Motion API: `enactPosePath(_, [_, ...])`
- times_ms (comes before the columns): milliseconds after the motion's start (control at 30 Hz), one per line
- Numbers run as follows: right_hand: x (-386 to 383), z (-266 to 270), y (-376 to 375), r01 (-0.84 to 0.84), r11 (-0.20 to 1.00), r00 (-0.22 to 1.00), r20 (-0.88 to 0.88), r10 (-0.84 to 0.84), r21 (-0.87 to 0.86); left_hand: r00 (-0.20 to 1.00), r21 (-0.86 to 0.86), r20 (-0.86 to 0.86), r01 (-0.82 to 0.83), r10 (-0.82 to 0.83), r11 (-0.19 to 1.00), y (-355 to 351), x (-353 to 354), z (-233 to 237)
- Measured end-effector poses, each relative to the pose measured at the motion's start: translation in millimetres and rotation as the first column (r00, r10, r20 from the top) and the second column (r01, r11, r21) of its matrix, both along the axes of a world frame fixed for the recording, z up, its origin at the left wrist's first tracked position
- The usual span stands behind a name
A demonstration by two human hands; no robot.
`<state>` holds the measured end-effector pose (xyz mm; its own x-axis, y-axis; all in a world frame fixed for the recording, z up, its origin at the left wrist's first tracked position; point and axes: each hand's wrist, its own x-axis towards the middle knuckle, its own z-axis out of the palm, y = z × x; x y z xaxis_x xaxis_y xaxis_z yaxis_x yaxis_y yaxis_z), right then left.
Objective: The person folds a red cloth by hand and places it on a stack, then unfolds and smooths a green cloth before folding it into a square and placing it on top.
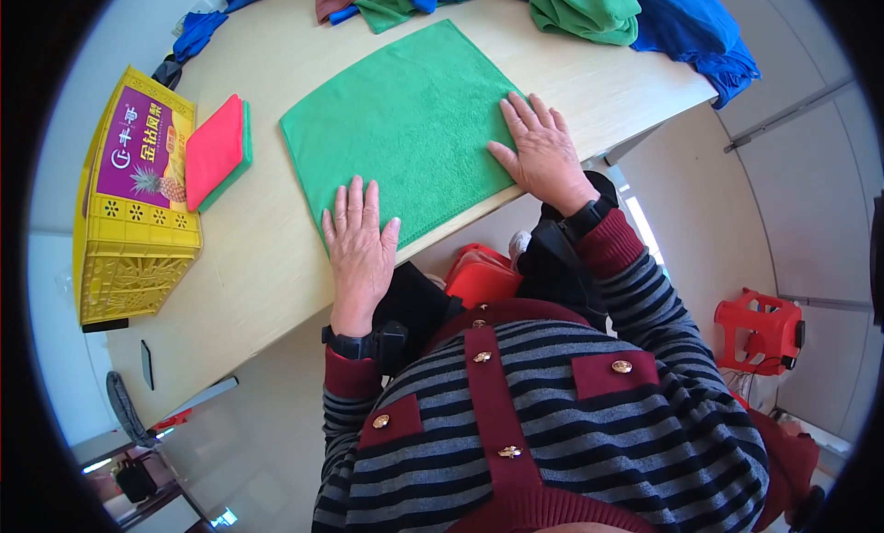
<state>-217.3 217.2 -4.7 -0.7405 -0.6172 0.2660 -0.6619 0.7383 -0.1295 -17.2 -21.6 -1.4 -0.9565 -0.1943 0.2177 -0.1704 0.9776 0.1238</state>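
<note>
A green cloth [405,119] lies spread flat on the light wooden table [258,257], reaching to the near edge. My left hand [359,234] rests flat on its near left corner, fingers slightly apart. My right hand [543,151] presses flat on the cloth's right edge. Neither hand grips anything. Both wrists wear dark bands.
A folded red cloth on a folded green one [216,151] lies left of the spread cloth. A yellow crate [133,229] with a pineapple box stands at the table's left. A heap of blue, green and brown cloths [589,8] fills the far side. Red stools [760,330] stand on the floor.
</note>
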Motion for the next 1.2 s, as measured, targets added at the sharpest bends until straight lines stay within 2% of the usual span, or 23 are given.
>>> enactPosePath(200, [-7.1,6.8,12.0,0.017,1.0,1.0,0.0,-0.017,-0.001,1.0,0.051,-0.007,0.019,-0.019,0.999,-4.7,5.5,2.4])
enactPosePath(233, [-10.7,10.5,14.9,0.054,0.997,0.999,0.005,-0.054,0.046,1.0,0.046,-0.017,0.014,-0.013,0.999,-8.4,6.9,4.3])
enactPosePath(300, [-15.4,17.3,17.6,0.129,0.981,0.991,0.014,-0.132,0.143,0.999,0.198,-0.008,0.037,-0.036,0.98,-18.5,10.5,9.9])
enactPosePath(333, [-16.3,18.1,13.4,0.128,0.981,0.991,0.012,-0.131,0.142,0.999,0.274,-0.002,0.051,-0.053,0.96,-21.4,11.3,12.1])
enactPosePath(367, [-15.7,19.8,3.5,0.069,0.993,0.998,-0.013,-0.068,0.1,0.998,0.274,-0.002,0.053,-0.055,0.96,-23.5,8.0,14.3])
enactPosePath(433, [-12.1,21.2,-19.0,-0.055,0.998,0.996,-0.07,0.056,0.02,0.999,0.167,-0.048,0.025,-0.017,0.986,-29.0,-7.2,19.7])
enactPosePath(500, [-5.0,21.4,-41.0,-0.098,0.995,0.995,-0.021,0.098,0.025,0.997,0.106,-0.074,0.012,-0.004,0.994,-29.4,-9.8,19.7])
enactPosePath(567, [-3.7,19.8,-57.2,-0.193,0.981,0.979,0.072,0.191,0.032,0.999,0.063,0.007,-0.032,0.032,0.998,-32.1,-11.6,8.4])
enactPosePath(633, [-2.2,15.6,-56.4,-0.188,0.982,0.981,0.058,0.186,0.026,0.997,0.036,0.046,-0.056,0.054,0.998,-36.6,-10.3,2.1])
enactPosePath(900, [9.5,12.9,-10.6,-0.249,0.968,0.968,0.044,0.247,0.044,0.999,0.049,0.03,-0.044,0.043,0.998,-24.4,28.4,4.1])
enactPosePath(1133, [29.2,38.2,50.7,-0.401,0.915,0.912,0.105,0.396,0.036,0.994,0.041,0.003,0.106,-0.106,0.993,6.2,62.8,29.0])
enactPosePath(1200, [30.3,42.2,64.8,-0.388,0.922,0.92,0.075,0.385,0.025,0.993,0.003,-0.043,0.113,-0.112,0.994,4.4,67.0,14.5])
